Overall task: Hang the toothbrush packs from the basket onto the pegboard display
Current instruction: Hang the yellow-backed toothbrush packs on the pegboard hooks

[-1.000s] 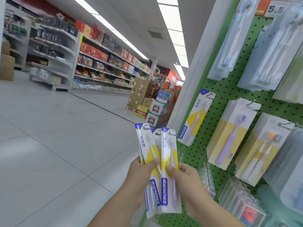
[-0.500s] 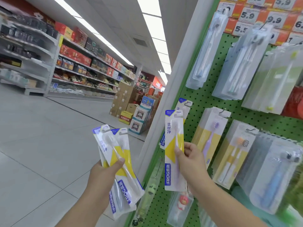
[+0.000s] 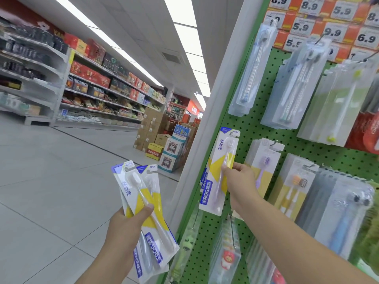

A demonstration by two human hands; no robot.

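The right hand [image 3: 239, 179] pinches one toothbrush pack [image 3: 220, 171] at its middle and holds it against the left edge of the green pegboard [image 3: 252, 128], long axis near upright, brush head and hang hole at the top, leaning slightly right. The left hand [image 3: 127, 228] grips a fan of packs [image 3: 143, 201] lower left, tops tilted up and to the left.

Glossy clear-plastic toothbrush packs [image 3: 220, 171]; matt green perforated pegboard [image 3: 264, 130].
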